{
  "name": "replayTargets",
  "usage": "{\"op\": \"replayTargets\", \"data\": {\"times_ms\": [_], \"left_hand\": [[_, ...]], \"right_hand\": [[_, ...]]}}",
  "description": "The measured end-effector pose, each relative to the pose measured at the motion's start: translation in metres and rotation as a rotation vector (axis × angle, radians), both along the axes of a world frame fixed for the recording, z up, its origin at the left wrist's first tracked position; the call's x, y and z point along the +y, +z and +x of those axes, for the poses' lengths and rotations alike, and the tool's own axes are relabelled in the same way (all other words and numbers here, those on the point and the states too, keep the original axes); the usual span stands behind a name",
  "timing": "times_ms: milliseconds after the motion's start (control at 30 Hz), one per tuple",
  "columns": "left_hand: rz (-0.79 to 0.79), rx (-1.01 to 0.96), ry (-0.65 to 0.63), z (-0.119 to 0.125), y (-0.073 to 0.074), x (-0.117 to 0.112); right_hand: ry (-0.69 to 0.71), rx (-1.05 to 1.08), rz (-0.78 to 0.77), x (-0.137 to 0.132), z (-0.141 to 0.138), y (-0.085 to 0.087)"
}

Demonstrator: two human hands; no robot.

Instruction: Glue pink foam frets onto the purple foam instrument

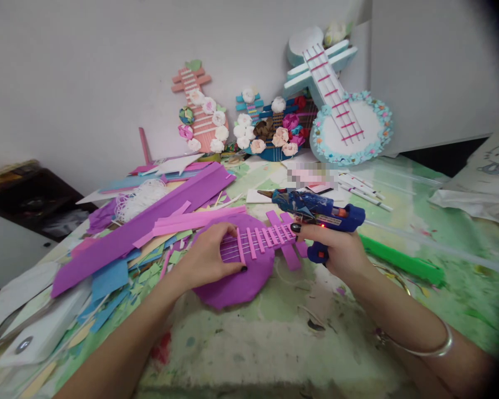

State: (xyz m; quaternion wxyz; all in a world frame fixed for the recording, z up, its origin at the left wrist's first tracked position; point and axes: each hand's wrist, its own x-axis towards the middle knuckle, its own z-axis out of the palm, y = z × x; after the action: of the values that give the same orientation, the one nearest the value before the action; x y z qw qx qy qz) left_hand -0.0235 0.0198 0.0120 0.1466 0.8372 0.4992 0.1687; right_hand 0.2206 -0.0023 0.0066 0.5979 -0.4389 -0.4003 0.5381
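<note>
Item, one purple lute-shaped craft piece (249, 288): lying flat on the table (258, 349), long axis running left to right, round body at left, neck and pegs at right, tilted a little away from the person; pink cross-strips laid over white strings.

Item, left hand (203, 257): the nearer of the two, over the round body; thumb and fingers arched apart, tips at the two ends of the leftmost cross-strip (240, 246); whether they pinch it or merely rest there, I cannot tell from where I stand. The piece lies directly beneath these fingers, its neck stretching rightward from them.

Item, right hand (345, 249): fingers wrapped round the handle of one blue glue gun (310, 204), beside the neck end; nozzle aimed leftward, past the far side of the neck; contact between gun and neck not discernible.

Item, paper scraps (149, 277): heaped left of the round body
</note>
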Motion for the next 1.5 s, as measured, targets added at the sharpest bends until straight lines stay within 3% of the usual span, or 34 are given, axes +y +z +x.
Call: {"op": "replayTargets", "data": {"times_ms": [767,1500], "left_hand": [[0.111,0.101,-0.124,0.000,-0.006,-0.006],[0.210,0.117,-0.113,0.002,-0.022,-0.013]], "right_hand": [[0.021,-0.009,0.012,-0.001,-0.001,0.002],[0.020,0.012,0.022,-0.001,-0.001,0.003]]}}
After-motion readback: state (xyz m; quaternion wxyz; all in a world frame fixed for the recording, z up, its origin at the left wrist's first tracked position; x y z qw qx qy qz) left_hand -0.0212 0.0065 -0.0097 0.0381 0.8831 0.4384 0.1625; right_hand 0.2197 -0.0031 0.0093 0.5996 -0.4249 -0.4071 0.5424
